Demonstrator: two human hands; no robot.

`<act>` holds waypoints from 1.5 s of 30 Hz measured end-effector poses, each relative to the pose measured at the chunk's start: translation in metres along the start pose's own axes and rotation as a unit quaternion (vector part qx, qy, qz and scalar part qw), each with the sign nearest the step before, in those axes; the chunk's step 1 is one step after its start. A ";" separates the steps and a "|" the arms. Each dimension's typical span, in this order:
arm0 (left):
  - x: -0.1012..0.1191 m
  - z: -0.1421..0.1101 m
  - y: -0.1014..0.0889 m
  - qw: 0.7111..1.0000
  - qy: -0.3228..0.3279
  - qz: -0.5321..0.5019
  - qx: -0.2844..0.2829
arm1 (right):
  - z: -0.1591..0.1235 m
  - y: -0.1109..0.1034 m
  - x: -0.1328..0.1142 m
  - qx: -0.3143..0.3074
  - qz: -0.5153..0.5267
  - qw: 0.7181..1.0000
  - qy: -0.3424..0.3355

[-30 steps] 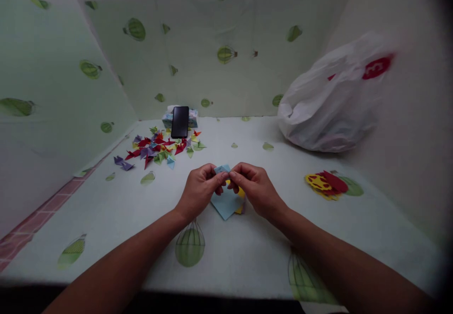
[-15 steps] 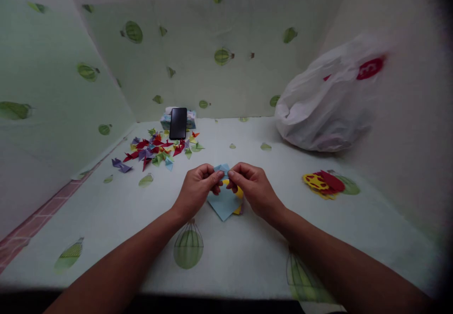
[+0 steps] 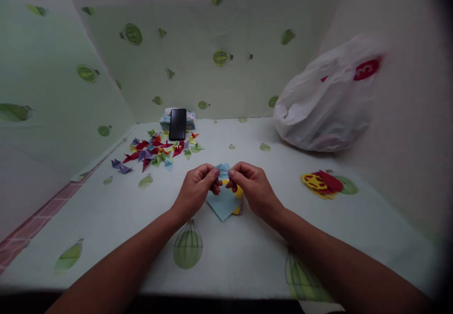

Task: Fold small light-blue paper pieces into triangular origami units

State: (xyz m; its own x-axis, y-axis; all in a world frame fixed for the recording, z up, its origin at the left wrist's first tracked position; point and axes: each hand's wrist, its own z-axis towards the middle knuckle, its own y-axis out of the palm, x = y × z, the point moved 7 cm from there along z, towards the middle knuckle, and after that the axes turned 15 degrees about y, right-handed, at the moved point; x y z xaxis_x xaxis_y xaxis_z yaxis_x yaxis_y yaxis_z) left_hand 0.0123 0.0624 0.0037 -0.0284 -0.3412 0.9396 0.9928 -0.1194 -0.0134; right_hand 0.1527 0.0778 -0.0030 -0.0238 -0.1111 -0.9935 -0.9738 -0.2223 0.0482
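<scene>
A small folded piece of light-blue paper (image 3: 222,169) is pinched between my two hands above the middle of the table. My left hand (image 3: 202,182) grips its left side with thumb and fingers closed. On the opposite edge, my right hand (image 3: 249,182) holds it in the same kind of pinch. Below them, square sheets lie stacked on the table, a light-blue sheet (image 3: 222,205) on top and a yellow sheet (image 3: 238,193) showing at the right. The fingers hide part of the folded paper and the top of the stack.
Many-coloured folded paper birds (image 3: 155,151) lie heaped at the back left, before a black phone (image 3: 177,124) leaning on a tissue box (image 3: 190,120). At right are red and yellow paper cut-outs (image 3: 322,184) and a white plastic bag (image 3: 322,111) by the wall.
My hands have stayed in nearly the same place. A little more of the folded light-blue paper shows between the thumbs, which sit slightly farther apart.
</scene>
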 end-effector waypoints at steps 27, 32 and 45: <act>-0.006 0.003 0.001 0.999 -0.014 -0.010 -0.040 | 0.004 0.003 0.003 -0.044 -0.021 0.999 0.006; -0.007 0.004 0.001 0.997 -0.026 0.022 -0.064 | 0.004 0.004 0.005 -0.066 -0.005 0.998 0.012; -0.010 0.002 0.004 0.995 -0.063 -0.031 -0.070 | 0.002 0.000 -0.001 -0.020 -0.057 0.998 0.008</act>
State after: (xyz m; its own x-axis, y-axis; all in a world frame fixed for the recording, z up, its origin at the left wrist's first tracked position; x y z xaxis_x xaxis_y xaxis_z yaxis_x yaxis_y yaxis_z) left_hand 0.0164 0.0677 -0.0053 -0.0664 -0.2109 0.9753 0.9631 -0.2690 0.0074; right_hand 0.1522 0.0798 -0.0027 0.0912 -0.0973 -0.9911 -0.9599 -0.2735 -0.0615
